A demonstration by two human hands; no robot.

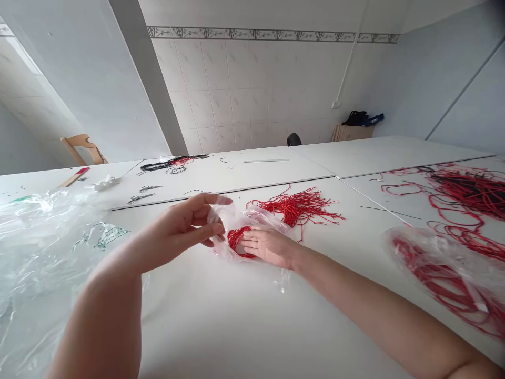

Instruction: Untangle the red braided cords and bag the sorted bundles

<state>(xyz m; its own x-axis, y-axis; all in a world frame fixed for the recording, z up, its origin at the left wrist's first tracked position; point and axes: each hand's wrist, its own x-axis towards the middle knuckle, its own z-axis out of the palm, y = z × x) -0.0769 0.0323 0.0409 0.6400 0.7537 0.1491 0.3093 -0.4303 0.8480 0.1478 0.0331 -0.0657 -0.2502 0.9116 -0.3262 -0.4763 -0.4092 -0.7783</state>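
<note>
A small clear plastic bag (pixel 226 215) lies at the middle of the table with looped red cords (pixel 235 237) in it. At the bag's left edge is my left hand (pixel 197 221), thumb and index finger spread apart against the thin film. My right hand (pixel 270 246) lies with its fingers stretched out flat, touching the red cords from the right; its fingertips are partly covered by cord and film. Behind the bag, a bundle of red cords (pixel 300 208) fans out to the right over the white table (pixel 236 326).
Large clear plastic sheeting (pixel 43 258) covers the left side. Scissors (pixel 141 198) and black cords (pixel 160 166) lie farther back. At the right are a bagged red coil (pixel 437 279) and a tangled red and black pile (pixel 473 189). A wooden chair (pixel 84 147) stands behind.
</note>
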